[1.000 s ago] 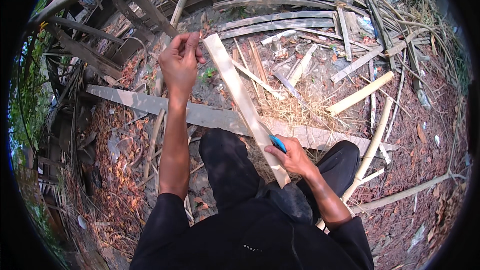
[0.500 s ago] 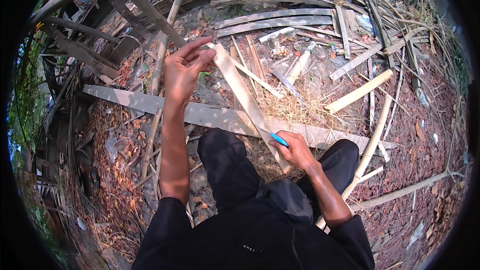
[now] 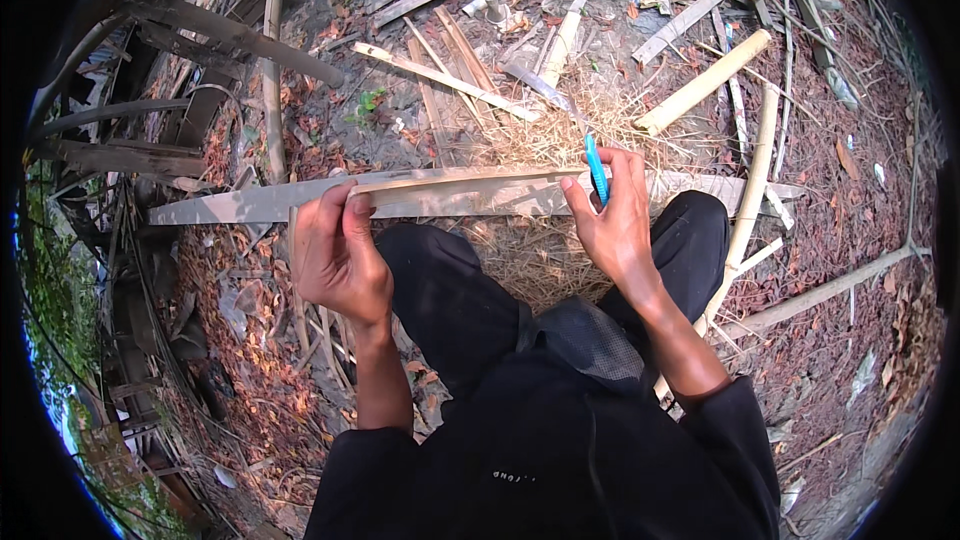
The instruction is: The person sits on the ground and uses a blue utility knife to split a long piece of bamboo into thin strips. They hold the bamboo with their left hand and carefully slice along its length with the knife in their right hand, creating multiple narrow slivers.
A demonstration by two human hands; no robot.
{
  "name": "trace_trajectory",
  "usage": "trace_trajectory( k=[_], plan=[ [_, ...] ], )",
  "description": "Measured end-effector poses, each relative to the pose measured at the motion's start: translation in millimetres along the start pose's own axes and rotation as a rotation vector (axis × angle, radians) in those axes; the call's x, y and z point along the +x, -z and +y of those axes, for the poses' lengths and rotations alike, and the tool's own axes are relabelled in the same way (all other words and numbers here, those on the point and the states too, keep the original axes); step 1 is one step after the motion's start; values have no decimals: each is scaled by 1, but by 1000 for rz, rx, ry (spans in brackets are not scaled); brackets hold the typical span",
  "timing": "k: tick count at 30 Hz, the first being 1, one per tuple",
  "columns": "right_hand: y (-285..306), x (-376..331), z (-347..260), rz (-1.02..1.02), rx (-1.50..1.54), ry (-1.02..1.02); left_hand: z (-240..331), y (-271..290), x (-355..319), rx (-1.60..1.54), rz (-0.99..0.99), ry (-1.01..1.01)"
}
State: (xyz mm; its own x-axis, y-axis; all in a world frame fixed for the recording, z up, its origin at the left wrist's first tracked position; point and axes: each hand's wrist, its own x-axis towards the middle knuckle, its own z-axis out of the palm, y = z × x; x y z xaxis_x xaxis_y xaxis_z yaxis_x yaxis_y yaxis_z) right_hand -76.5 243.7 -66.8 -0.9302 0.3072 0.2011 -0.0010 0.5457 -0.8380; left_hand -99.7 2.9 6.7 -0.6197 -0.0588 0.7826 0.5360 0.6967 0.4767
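A thin, pale bamboo strip (image 3: 470, 180) lies level across my lap, its narrow edge facing up. My left hand (image 3: 345, 255) is closed on its left end, pinching it between thumb and fingers. At the other end, my right hand (image 3: 615, 210) is closed around a blue-handled cutter (image 3: 597, 170), its thumb by the strip's tip. Whether that thumb presses on the strip is hard to tell. Beneath the strip, a long grey wooden plank (image 3: 230, 205) runs from left to right in front of my knees.
Fine shavings (image 3: 560, 140) are heaped past the plank, with a long blade (image 3: 540, 87) lying beside them. A bamboo pole piece (image 3: 705, 83) lies farther right. Several split slats (image 3: 450, 80) rest ahead. Weathered beams (image 3: 230, 35) jut in at the left.
The bamboo strip has swung from slanting away from me to level, turned edge up. My left hand has come nearer and lower; my right hand has risen with the cutter.
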Motion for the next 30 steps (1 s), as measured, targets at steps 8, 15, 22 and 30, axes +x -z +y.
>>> trace_trajectory(
  k=[8, 15, 22, 30],
  plan=[
    [8, -53, -56, -453, 347, 51, 20, -16, -42, 42, -167, -42],
    [-2, -66, -45, -483, 167, 160, 33, -16, -48, 25, -189, -98],
    [-19, -60, -18, -491, 109, 136, 40, -14, -42, 106, -219, -51],
    [-33, -52, 19, -454, -70, 86, 39, -14, -34, 69, -206, -71]
  ],
)
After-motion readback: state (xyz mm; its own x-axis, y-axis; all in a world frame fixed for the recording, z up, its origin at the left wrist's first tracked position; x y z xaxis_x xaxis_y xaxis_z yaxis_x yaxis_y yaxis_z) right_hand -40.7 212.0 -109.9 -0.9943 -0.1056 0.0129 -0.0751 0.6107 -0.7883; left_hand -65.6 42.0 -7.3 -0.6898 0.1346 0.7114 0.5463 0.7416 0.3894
